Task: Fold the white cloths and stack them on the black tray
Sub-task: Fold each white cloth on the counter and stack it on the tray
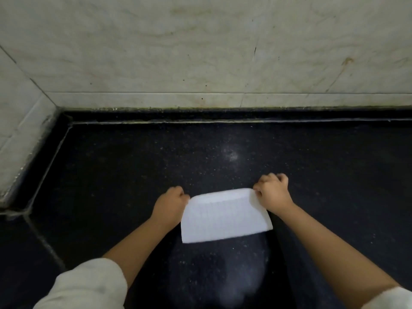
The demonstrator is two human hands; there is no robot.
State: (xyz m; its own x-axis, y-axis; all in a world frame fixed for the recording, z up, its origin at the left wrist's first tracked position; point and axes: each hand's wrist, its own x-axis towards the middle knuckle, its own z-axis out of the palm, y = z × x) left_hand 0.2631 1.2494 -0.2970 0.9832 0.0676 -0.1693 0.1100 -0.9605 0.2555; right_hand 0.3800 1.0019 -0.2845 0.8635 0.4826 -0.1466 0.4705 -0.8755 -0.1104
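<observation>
Near the bottom centre of the view, a white cloth [225, 216] is held above a black speckled stone counter [133, 166]; it looks folded, w/ a doubled band along its far edge & faint ribbed lines across it. Far edge is stretched between both hands, near edge hangs free toward the camera, slightly tilted down to the left. Left hand [170, 202] pinches the far-left corner, fingers curled tight, thumb side against the cloth edge. Right hand [273, 192] pinches the far-right corner, knuckles bunched, fingertips closed on the fabric. Both forearms reach in from the near edge; pale rolled sleeves [89, 286] show at bottom left & bottom right. Counter has a raised black lip along its far & left sides. Beyond it, a cream marble-look tiled wall [200, 52] w/ stains & dark grime along the joint; a second tiled wall meets it at the left corner.
</observation>
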